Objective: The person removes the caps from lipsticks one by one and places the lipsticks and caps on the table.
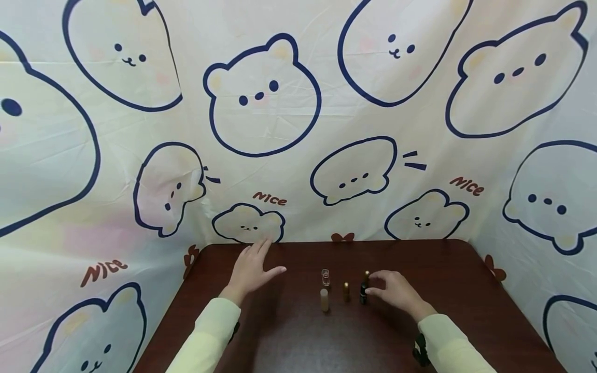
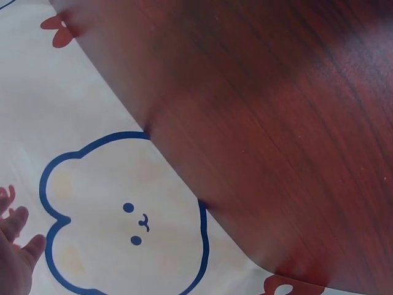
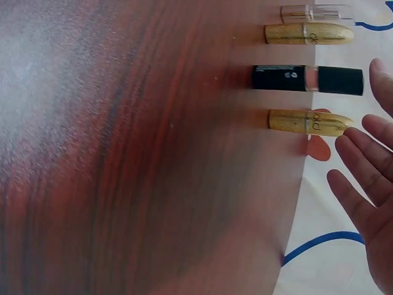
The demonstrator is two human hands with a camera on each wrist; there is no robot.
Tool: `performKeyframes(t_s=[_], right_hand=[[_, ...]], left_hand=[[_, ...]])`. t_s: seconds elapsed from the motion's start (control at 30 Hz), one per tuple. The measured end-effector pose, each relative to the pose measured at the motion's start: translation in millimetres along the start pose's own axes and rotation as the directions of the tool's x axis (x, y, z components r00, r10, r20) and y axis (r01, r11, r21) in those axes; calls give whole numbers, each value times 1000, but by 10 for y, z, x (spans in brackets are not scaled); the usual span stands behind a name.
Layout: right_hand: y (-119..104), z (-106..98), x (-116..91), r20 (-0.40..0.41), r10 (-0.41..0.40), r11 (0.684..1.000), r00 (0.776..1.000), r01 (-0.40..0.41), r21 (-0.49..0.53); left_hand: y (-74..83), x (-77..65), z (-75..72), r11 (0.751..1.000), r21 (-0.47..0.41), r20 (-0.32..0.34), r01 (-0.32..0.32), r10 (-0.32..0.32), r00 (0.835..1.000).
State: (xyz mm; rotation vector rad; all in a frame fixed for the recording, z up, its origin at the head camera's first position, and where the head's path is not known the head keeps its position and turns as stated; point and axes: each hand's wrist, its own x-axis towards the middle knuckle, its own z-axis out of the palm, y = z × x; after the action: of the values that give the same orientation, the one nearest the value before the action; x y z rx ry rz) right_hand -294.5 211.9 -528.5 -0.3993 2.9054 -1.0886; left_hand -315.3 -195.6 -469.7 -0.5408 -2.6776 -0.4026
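My right hand (image 1: 394, 292) is at the right end of a small group of upright cosmetic tubes, its fingers apart. In the right wrist view, the right hand's fingertips (image 3: 348, 142) are right at the tip of a gold bullet-shaped lipstick (image 3: 301, 121). Beside that lipstick stands a black lip tube (image 3: 279, 77) with a pinkish band; the thumb is near its top. A second gold lipstick (image 1: 346, 291) stands to the left. Further left are a clear tube (image 1: 325, 277) and a pale beige tube (image 1: 324, 299). My left hand (image 1: 252, 269), fingers spread and holding nothing, hovers over the table's far left part.
The tubes stand on a dark reddish-brown wooden table (image 1: 298, 342) with rounded far corners. Behind and on both sides hangs a pale cloth (image 1: 298, 217) printed with blue-outlined animal heads. Pale yellow sleeves (image 1: 205, 336) cover both forearms.
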Motion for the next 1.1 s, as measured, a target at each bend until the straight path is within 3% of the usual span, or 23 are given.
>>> performKeyframes(t_s=[0.77,1.1], right_hand=[[71,306,-5,-66,80,988,995,-70,134],[113,406,-12,-115,67,980,991,-44,196]], left_hand=[[50,-218,199,997,-62,35,40,-38,999],[40,-343,298,989,-120,61,91,-85,995]])
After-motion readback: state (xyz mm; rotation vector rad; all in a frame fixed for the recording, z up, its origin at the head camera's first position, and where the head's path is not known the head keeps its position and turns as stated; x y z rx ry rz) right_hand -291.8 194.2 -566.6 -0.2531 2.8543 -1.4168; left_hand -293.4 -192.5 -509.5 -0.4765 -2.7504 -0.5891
